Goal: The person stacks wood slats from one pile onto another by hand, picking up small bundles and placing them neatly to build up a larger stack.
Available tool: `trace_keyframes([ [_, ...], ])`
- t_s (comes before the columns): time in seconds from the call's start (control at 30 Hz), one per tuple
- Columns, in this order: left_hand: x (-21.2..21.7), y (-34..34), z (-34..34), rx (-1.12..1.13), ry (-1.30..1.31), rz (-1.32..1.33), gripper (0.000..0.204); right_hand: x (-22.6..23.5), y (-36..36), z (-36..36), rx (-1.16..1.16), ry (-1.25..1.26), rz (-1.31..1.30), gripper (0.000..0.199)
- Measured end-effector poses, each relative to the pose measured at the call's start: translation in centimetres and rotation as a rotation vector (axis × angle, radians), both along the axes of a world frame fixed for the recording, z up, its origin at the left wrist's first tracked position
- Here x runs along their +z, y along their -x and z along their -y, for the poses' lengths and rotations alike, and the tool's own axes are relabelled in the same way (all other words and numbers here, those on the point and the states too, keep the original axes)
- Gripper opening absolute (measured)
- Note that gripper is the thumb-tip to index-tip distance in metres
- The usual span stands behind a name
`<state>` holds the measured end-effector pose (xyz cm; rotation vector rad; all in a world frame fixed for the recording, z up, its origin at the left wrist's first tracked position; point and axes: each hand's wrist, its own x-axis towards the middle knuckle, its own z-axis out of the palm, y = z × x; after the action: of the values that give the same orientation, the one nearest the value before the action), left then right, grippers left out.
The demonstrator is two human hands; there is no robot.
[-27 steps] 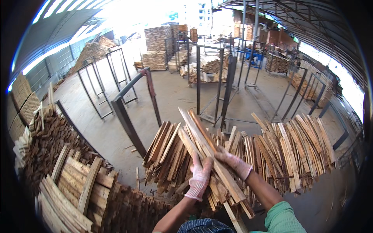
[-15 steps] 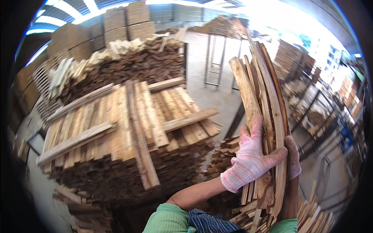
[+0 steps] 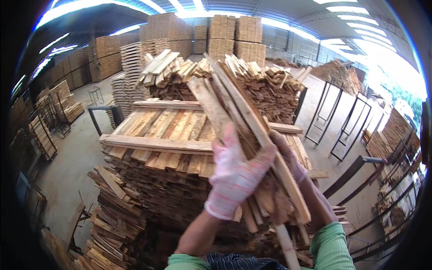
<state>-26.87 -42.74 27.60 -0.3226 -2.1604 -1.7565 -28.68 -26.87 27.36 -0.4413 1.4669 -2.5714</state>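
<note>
While both gloved hands clasp it from opposite sides, the bundle of wooden slats (image 3: 234, 130) slants up and away from the person, its near ends low by the chest and its far ends fanning out above the grip; the left hand (image 3: 236, 177), in a white knitted glove with pink trim, wraps its fingers over the near face of the bundle, pressed flat against the wood; the right hand (image 3: 288, 157) closes round the far side, mostly hidden behind the slats, only its gloved fingers showing at the bundle's edge. Directly beyond the grip stands the stacked pile of slats (image 3: 166, 148), laid in crosswise layers with a long plank (image 3: 155, 144) across its top front; behind that pile, past the tips of the held slats, lies a looser heap of offcuts (image 3: 265, 90); below and to the left of the grip, dark scrap pieces (image 3: 112, 211) spill toward the floor. To the right of the grip stand empty metal frames (image 3: 346, 130) on the concrete floor (image 3: 72, 157); far behind, tall block-shaped stacks of pale timber (image 3: 234, 33) line the wall under the roof lights. Green sleeves (image 3: 333, 247) enter from the lower edge.
</note>
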Motion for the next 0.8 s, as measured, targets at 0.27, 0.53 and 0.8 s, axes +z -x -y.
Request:
trace_keyframes([
  [0.27, 0.4, 13.0, 19.6, -0.399, -0.166, 0.117, 0.102, -0.8, 13.8, 15.6, 0.024, -0.183, 0.064, 0.067],
  [0.53, 0.8, 15.2, 20.6, 0.095, 1.148, 0.619, 0.127, -5.4, 20.3, 14.3, -0.177, -1.175, -0.1, 0.07],
  [0.8, -0.8, 16.1, 21.6, 0.227, 1.248, 0.574, 0.106, -0.5, 11.7, 3.0, -0.249, -0.909, -0.087, 0.053],
])
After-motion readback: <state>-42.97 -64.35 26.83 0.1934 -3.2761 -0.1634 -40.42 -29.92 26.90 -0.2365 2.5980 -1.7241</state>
